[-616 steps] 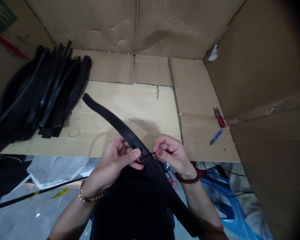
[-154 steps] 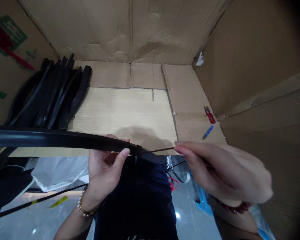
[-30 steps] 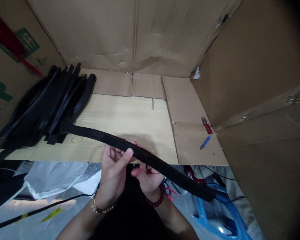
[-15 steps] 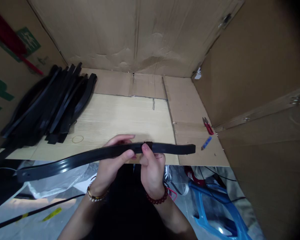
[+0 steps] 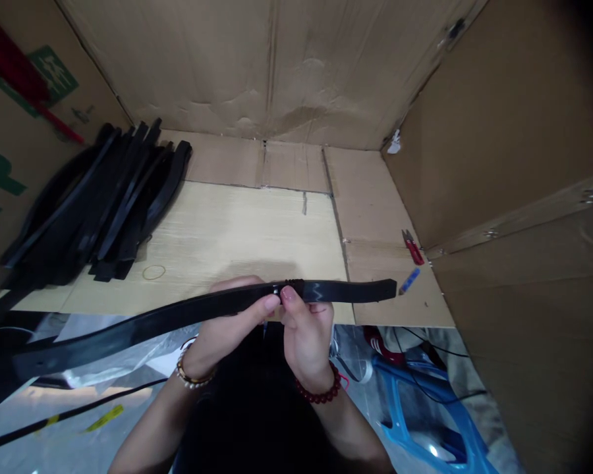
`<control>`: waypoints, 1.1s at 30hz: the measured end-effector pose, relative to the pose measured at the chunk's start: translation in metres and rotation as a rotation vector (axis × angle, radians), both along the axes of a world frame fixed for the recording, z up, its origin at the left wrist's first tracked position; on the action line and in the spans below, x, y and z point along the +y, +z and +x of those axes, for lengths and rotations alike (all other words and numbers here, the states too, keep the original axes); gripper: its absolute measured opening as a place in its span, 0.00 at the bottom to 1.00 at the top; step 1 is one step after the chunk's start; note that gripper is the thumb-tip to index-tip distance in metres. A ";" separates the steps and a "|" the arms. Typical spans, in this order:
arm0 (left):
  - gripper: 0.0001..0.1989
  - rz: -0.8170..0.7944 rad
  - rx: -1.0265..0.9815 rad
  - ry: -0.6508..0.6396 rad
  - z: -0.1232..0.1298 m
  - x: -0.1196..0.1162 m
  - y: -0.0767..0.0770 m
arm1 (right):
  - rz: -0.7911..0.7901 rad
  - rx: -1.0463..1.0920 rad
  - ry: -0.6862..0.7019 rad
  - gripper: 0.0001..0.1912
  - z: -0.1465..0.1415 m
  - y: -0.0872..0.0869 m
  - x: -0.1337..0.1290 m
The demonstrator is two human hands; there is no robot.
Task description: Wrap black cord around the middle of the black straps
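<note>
Holding a glossy, curved strip [image 5: 192,310]

Red-handled snips [image 5: 414,249], one pair: on the table [image 5: 237,217], right of and beyond the hands [image 5: 306,336]. Blue dark-tipped stick [image 5: 409,281], one: beside the snips, on their nearer side. Thin yellowish ring [image 5: 154,265], one: left of the hands. Blue frame [image 5: 400,411]: below table level, right of the hands. Cardboard wall [image 5: 178,66]: upright, beyond the hands.
</note>
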State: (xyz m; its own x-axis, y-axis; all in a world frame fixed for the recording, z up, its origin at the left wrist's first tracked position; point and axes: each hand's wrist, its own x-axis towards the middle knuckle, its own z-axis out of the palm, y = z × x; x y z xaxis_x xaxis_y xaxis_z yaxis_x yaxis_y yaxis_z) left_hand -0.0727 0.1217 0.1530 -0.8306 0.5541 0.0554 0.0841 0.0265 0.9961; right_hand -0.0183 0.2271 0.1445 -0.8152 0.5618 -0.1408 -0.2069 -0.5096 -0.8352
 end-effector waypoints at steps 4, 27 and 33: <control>0.15 0.045 -0.169 0.073 -0.001 0.005 0.002 | 0.103 0.053 0.119 0.17 0.000 -0.013 -0.001; 0.16 0.491 -0.861 0.408 -0.013 0.037 0.016 | 1.745 -0.195 -0.323 0.19 0.004 -0.010 -0.009; 0.19 0.419 -0.717 0.477 -0.019 0.044 0.016 | 2.004 -0.297 -0.104 0.16 0.003 0.008 -0.002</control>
State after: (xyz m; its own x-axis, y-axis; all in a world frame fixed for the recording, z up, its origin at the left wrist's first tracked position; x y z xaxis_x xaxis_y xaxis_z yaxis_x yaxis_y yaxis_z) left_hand -0.0914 0.1656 0.1693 -0.8769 0.1993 -0.4375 -0.4773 -0.4700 0.7425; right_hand -0.0149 0.2255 0.1522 -0.8493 0.0998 0.5185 0.0535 0.9932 -0.1035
